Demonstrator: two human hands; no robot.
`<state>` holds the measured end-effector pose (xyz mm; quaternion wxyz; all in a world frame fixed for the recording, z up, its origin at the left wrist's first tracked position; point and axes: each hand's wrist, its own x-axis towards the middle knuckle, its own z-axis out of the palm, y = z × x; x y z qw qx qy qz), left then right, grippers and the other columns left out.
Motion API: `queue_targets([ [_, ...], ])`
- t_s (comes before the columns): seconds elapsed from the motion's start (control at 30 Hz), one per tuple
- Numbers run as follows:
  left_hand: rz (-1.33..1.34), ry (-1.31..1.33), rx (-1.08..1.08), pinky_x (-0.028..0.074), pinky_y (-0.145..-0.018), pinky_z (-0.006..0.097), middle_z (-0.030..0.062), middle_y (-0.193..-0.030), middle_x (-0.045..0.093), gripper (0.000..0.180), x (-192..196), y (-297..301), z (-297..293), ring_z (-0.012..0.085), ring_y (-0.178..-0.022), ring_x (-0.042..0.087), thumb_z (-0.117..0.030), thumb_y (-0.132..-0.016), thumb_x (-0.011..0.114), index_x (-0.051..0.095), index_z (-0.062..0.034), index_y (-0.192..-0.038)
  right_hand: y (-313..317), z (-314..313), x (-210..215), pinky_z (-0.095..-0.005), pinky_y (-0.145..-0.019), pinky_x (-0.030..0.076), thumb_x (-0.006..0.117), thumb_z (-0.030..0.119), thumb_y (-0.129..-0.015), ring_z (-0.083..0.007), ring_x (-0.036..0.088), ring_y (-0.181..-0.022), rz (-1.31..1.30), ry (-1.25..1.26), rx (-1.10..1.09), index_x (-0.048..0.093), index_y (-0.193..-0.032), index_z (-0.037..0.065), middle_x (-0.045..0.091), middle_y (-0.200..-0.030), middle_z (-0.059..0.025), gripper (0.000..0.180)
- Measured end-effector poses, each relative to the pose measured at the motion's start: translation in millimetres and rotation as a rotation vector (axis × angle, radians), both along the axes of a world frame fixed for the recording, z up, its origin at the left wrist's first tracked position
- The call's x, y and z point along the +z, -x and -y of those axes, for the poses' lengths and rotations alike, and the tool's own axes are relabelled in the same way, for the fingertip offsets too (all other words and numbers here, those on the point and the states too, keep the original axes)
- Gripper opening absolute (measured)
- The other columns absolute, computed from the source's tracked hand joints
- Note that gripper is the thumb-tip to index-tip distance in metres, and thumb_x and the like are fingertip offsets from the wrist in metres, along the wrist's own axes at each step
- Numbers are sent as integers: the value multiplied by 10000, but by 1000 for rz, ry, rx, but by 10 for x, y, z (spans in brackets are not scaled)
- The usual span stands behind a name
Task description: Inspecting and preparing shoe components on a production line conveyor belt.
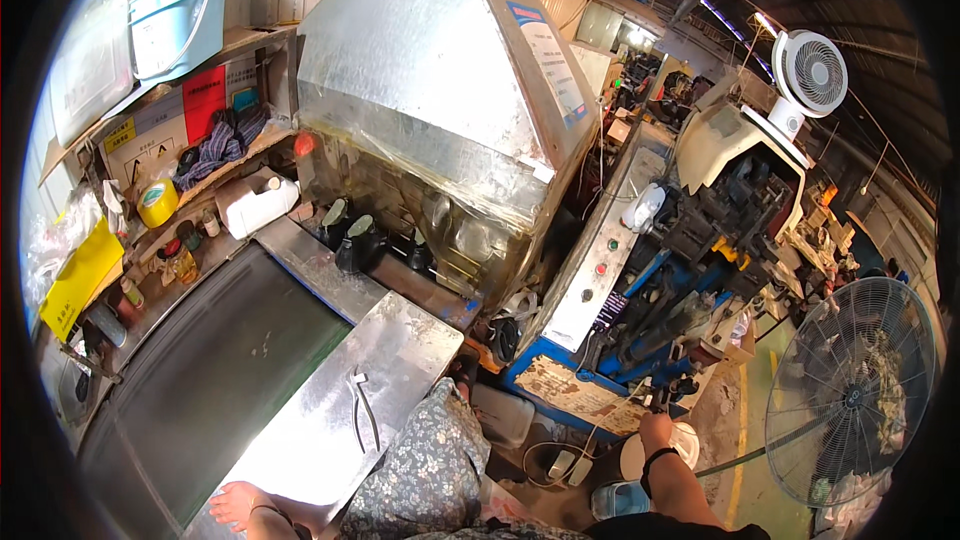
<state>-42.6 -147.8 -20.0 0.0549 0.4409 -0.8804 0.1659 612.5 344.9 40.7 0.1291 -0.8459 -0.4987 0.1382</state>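
Observation:
My left hand (238, 506) lies flat with its fingers apart on the edge of a bare metal tabletop (290, 430), holding nothing. Farther up that tabletop rests a pair of metal pincers (361, 408), its handles pointing toward me. My right hand (656, 429) reaches to the lower front of a blue and white machine (575, 395). Its fingers are closed by a small dark part there, and what they grip is too small to make out. Beside the tabletop runs a wide dark conveyor belt (215, 360).
Several black shoe-like pieces (360, 243) stand beyond the belt, by a metal hood (410, 60). A large floor fan (853, 395) stands at right. A white round lid or stool top (683, 443) and a blue container (618, 500) sit near my right forearm. Shelves hold a blue bucket (180, 25).

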Motion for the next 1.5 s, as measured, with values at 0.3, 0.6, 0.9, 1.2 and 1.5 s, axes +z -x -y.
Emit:
queue_targets([
  [0.3, 1, -58, 8, 296, -1080, 550, 91, -1513, 401, 569, 103, -30, -40, 274, -1388, 380, -420, -992, 271, 404, -122, -1458, -82, -79, -129, -435, -602, 514, 552, 197, -892, -362, 677, -727, -72, -24, -31, 659, -918, -123, 677, -820, -263, 339],
  [0.6, -107, -76, -36, 288, -1096, 537, 131, -1493, 416, 574, -27, -1, 20, 338, -1363, 389, -409, -973, 303, 435, -86, -1429, -77, -72, -135, -422, -597, 521, 570, 204, -895, -345, 675, -685, -22, -65, -13, 656, -940, -118, 677, -819, -252, 336],
  [0.9, -5, -88, 18, 265, -1100, 541, 95, -1535, 364, 570, 71, -6, -5, 279, -1408, 348, -404, -991, 260, 370, -122, -1474, 84, 48, 112, -432, -583, 523, 570, 200, -897, -355, 679, -687, -13, -46, -9, 656, -891, -139, 674, -791, -253, 350],
  [1.2, 5, -65, 22, 281, -1088, 544, 84, -1533, 371, 573, 102, -21, -28, 273, -1402, 358, -418, -991, 250, 377, -134, -1473, 75, 24, 86, -426, -557, 518, 576, 209, -898, -349, 674, -654, -98, 12, -51, 658, -899, -132, 671, -776, -254, 350],
  [1.5, -2, -48, 22, 303, -1072, 549, 77, -1528, 382, 571, 60, -6, -27, 272, -1395, 371, -425, -991, 254, 386, -141, -1469, -149, -130, -241, -414, -536, 494, 580, 218, -906, -315, 647, -605, -80, -50, -84, 659, -878, -94, 660, -743, -209, 323],
])
